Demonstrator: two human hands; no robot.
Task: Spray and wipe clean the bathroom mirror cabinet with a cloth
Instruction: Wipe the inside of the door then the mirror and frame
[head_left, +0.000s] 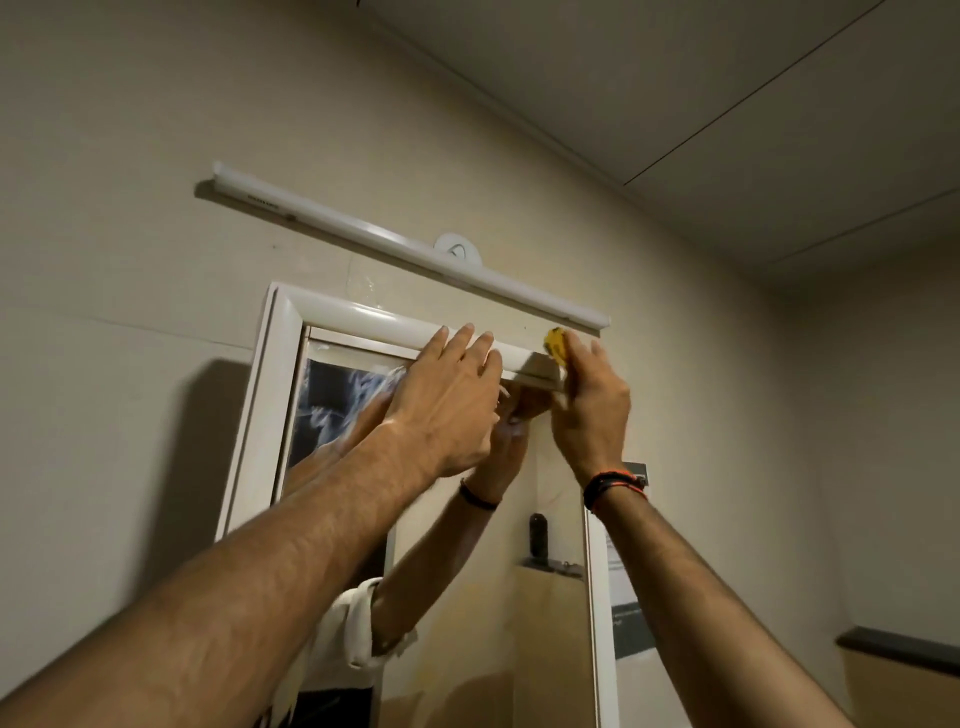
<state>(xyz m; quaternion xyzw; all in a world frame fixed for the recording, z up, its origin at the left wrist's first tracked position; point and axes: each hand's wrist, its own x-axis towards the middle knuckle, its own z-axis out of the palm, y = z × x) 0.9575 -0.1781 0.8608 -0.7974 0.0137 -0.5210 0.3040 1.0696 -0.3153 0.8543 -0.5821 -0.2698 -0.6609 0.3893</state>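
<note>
Beige bathroom wall and ceiling fill the view, with a white tube light (410, 248) mounted above a white-framed mirror cabinet (270, 395). Both arms reach up to the cabinet's top rail. Left hand (447, 400) lies flat on the rail, fingers (470, 340) straight and released. Just beside them, at the rail's right corner, the right hand (589, 410) presses a yellow cloth (555, 343) against the frame, fingers curled over it. Dark and orange bands (613, 486) circle the right wrist. Both arms reflect in the mirror below the fingers
</note>
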